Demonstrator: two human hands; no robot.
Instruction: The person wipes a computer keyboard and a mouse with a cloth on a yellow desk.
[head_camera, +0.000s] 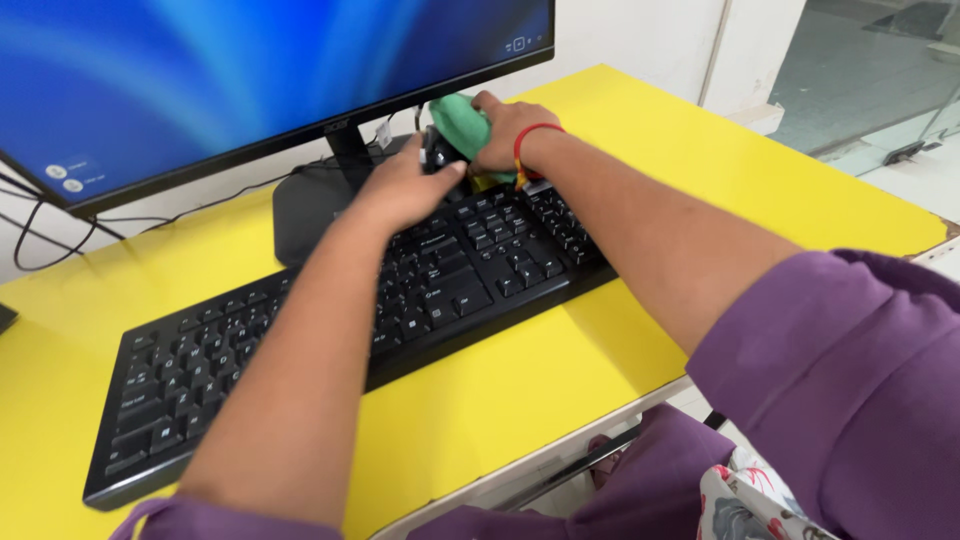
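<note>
My left hand grips a small black object, probably a computer mouse, above the far right end of the black keyboard. My right hand holds a green cloth pressed against that black object. A red thread bracelet circles my right wrist. Both forearms reach across the keyboard, hiding part of its keys.
A black monitor with a blue screen stands on its base behind the keyboard. Cables trail at the left. The yellow desk ends at an edge on the right, with a tiled floor and glass door beyond.
</note>
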